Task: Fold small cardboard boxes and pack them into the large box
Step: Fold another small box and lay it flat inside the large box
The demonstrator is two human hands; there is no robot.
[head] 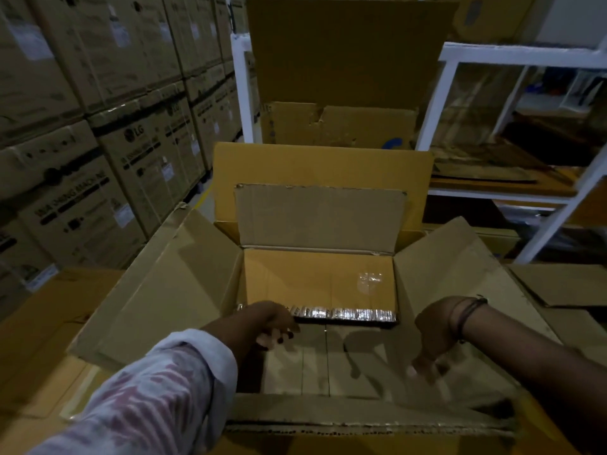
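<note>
The small boxes (315, 362), thin cardboard, were probably light and stiff but easily dented, and best taken by opposite edges. They lay packed in rows inside the large box (164, 290). Just above them, the left hand (272, 326) hung beside a shiny strip (348, 314) and the right hand (433, 343) by the right wall, both loose-fingered and gripping nothing.

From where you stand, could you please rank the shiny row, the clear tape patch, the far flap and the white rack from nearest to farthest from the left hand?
1. Shiny row: low, right beside the left hand.
2. Clear tape patch: on the far inner wall, to the right.
3. Far flap: standing up beyond that wall.
4. White rack: farthest back, upper right.
</note>
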